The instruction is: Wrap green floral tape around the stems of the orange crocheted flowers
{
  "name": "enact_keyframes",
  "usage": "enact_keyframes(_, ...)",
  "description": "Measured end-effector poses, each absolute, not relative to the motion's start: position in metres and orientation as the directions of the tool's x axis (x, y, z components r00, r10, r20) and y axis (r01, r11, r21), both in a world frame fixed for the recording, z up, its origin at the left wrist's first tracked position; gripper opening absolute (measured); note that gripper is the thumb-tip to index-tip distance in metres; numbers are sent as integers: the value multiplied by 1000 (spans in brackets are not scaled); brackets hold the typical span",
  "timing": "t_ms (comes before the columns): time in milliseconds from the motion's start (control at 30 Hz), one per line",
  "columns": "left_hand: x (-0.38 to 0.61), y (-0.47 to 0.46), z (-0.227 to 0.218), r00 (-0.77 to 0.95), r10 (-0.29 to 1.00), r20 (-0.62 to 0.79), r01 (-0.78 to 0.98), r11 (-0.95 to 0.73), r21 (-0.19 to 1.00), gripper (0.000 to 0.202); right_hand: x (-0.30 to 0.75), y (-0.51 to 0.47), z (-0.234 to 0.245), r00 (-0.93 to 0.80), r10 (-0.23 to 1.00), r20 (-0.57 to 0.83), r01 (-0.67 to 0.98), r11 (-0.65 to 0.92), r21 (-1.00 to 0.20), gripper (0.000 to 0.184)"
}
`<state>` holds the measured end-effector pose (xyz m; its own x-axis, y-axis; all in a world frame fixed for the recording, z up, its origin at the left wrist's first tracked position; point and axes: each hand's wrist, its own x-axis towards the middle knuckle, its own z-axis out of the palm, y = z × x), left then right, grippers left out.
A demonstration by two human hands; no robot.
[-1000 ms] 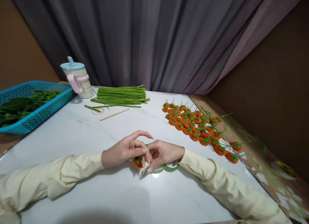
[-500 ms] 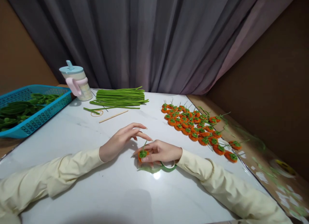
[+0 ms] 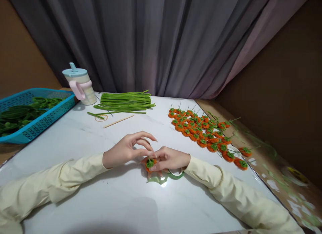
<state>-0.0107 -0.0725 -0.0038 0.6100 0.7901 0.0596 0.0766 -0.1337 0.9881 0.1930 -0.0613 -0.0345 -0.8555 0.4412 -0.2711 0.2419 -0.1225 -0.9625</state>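
Note:
My right hand (image 3: 169, 158) is closed on a small fuzzy orange craft fruit (image 3: 148, 167) with a green leafy top, a little above the white table. My left hand (image 3: 129, 148) comes in from the left. Its thumb and fingertips are pinched together right over the fruit's green top, at the thin stem that rises from it; the fingers partly hide that stem. Under my right hand a white ring with green on it (image 3: 176, 174), like a roll of tape, shows in part. Beneath the fruit lies a green glossy patch (image 3: 157, 179), which I cannot make out clearly.
Several similar orange fruits (image 3: 194, 137) stand in rows at the right. Green pipe cleaners (image 3: 125, 101) lie piled at the back, near a wooden stick (image 3: 118, 121) and a rubber band (image 3: 101, 118). A lidded cup (image 3: 87, 89) and blue basket (image 3: 37, 128) of green leaf shapes are left.
My left hand's spread fingers have closed into a pinch at the stem over the fruit. The fruit in my right hand has tilted and shifted slightly right.

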Motion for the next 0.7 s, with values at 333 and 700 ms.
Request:
enact_keyframes(333,-12,-70,-4,427,836,345,175,-450,876,10,196,-58,-29,-907,375,-193,129,-189,-973,51)
enact_keyframes(700,-25,-59,-2,726,241,644,195,-970,143,23,193,-60,-29,-875,448,-183,74,-251,-965,44)
